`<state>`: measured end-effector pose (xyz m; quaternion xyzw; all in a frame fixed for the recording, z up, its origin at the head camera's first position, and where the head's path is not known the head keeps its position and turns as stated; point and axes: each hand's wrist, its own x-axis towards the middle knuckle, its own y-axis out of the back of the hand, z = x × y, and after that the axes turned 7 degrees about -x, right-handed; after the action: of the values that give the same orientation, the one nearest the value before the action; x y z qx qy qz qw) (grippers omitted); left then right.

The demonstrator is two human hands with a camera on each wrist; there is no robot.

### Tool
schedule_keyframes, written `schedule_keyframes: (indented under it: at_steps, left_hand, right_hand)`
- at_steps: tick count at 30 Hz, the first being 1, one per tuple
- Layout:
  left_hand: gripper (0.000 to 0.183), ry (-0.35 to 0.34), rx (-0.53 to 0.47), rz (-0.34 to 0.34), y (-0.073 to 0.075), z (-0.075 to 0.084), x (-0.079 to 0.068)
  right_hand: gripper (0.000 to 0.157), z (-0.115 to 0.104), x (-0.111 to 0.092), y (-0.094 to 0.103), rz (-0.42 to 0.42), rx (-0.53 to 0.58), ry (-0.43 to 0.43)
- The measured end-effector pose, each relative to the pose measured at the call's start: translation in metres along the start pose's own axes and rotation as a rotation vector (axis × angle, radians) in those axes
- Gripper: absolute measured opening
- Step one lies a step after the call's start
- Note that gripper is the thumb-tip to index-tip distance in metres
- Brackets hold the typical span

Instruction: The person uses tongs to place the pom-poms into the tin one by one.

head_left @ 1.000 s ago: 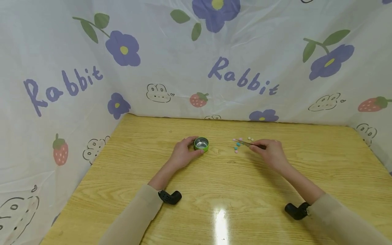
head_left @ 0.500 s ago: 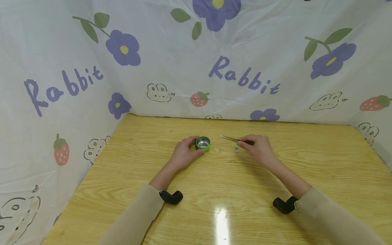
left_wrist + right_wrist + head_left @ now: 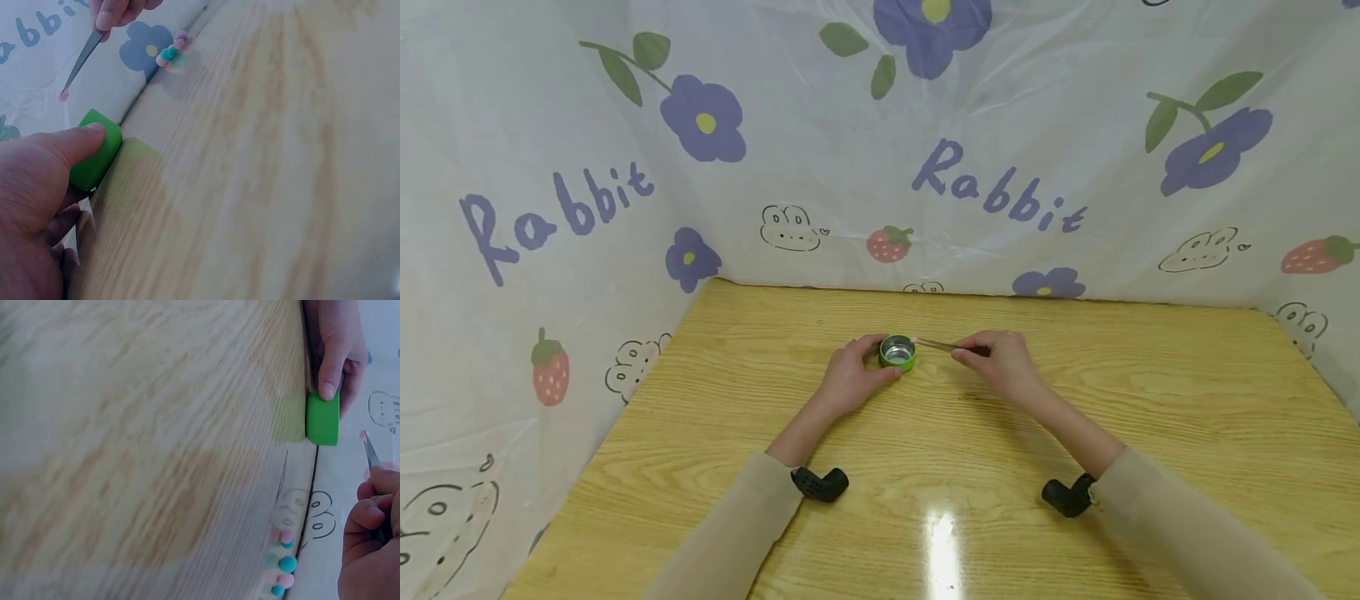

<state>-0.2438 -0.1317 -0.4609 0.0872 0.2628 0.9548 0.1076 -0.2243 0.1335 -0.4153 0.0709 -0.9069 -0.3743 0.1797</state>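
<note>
My left hand [image 3: 850, 377] holds a small round green tin [image 3: 100, 156] on the table, thumb on the near side and fingers on the far side. The tin's silvery inside faces up in the head view. Tweezers [image 3: 942, 344] are pinched in my right hand [image 3: 1006, 364], pointing left with their tip by the tin's right rim. A small pink ball [image 3: 363, 434] sits in the tip, above the tin's height in both wrist views. Several pink, teal and purple balls, among them a teal ball [image 3: 287, 563], lie on the table; my right hand hides them in the head view.
The wooden table [image 3: 880, 458] ends at the back against a white cloth [image 3: 820, 150] printed with flowers, rabbits and strawberries. Black wrist cameras sit at both cuffs, such as the left camera [image 3: 820, 484].
My right hand has carried the tweezers and the pink ball leftward from the loose balls to the tin's rim. The left hand and the tin have stayed nearly in place.
</note>
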Motion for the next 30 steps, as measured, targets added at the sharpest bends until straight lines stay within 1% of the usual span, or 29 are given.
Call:
schedule_keyframes:
  at_steps: [9,21,30]
  left_hand:
    - [0.063,0.001,0.011,0.006,-0.001,0.002,0.0]
    - [0.064,0.007,0.019,0.003,0.001,0.004,-0.001]
    - [0.066,0.005,0.012,0.007,0.001,0.003,-0.001]
  right_hand:
    - [0.011,-0.002,0.003,-0.013,-0.028,-0.027,0.015]
    - [0.013,-0.006,0.003,-0.014,-0.048,-0.015,-0.01]
    - [0.018,-0.003,0.002,-0.013,-0.033,0.0,-0.031]
